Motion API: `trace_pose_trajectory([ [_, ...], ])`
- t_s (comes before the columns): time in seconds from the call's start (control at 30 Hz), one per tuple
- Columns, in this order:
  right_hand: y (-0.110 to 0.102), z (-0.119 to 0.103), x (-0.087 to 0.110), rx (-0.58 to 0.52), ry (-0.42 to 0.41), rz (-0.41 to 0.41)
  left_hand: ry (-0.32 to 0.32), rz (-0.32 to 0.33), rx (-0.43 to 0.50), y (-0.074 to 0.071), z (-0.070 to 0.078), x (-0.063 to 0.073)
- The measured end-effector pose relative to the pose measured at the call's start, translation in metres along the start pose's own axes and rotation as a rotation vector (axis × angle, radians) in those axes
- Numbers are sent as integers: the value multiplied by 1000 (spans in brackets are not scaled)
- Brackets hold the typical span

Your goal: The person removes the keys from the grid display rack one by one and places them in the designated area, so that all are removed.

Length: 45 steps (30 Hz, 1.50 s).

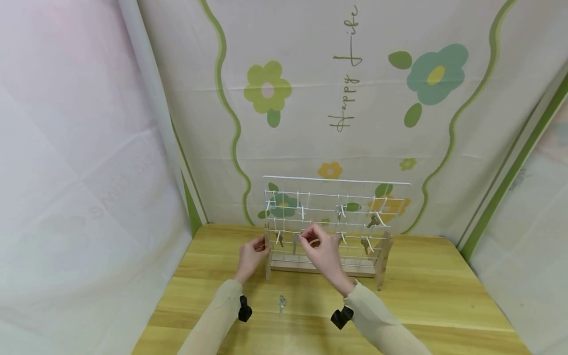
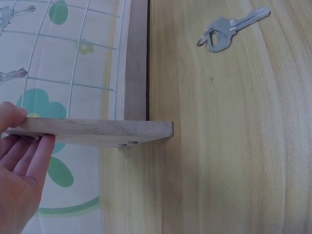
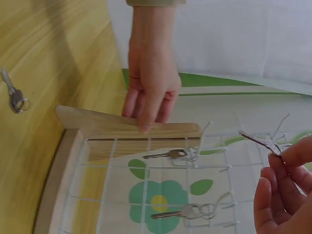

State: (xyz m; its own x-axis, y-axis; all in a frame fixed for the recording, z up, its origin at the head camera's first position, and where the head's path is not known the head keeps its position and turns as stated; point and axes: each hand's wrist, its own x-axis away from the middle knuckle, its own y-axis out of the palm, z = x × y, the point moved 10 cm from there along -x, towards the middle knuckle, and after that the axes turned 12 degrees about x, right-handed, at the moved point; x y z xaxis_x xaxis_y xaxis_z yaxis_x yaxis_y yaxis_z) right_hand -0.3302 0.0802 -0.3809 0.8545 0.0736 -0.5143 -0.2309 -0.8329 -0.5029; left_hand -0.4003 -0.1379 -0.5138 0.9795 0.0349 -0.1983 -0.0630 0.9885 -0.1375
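Note:
A white wire grid rack [image 1: 328,180] stands in wooden side supports on the table, with several keys hanging from its hooks. My left hand [image 1: 251,257] holds the rack's left wooden side panel [image 2: 87,127], thumb on one face and fingers on the other. In front of the grid, my right hand [image 1: 324,250] pinches a silver key [image 3: 263,141] by its head end, the blade pointing away from the fingertips. Two hung keys, one upper [image 3: 168,154] and one lower [image 3: 183,213] in the right wrist view, are near that hand. The head view hides the pinched key.
One loose key [image 1: 282,303] with a small ring lies on the wooden table [image 1: 310,335] in front of the rack. Behind the rack hangs a flower-printed cloth [image 1: 301,143]; pale cloth [image 1: 80,172] also closes the left side.

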Motion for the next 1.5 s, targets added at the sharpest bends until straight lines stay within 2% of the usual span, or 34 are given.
trace_pose_trajectory([
  [0.37, 29, 39, 40, 22, 78, -101, 6, 3, 17, 0, -2, 0],
  [0.53, 49, 64, 61, 67, 136, -183, 4, 12, 22, 0, -2, 0],
  [0.8, 74, 94, 84, 107, 163, -270, 0, 14, 19, -1, -3, 0],
  [1.07, 93, 115, 100, 121, 202, -361, -4, 4, 33, 2, -5, -2],
  [1.3, 103, 122, 106, 123, 183, -369, -17, -5, 47, 2, -6, -2],
  [1.5, 107, 128, 108, 150, 219, -384, -19, 2, 43, 1, -6, -2],
])
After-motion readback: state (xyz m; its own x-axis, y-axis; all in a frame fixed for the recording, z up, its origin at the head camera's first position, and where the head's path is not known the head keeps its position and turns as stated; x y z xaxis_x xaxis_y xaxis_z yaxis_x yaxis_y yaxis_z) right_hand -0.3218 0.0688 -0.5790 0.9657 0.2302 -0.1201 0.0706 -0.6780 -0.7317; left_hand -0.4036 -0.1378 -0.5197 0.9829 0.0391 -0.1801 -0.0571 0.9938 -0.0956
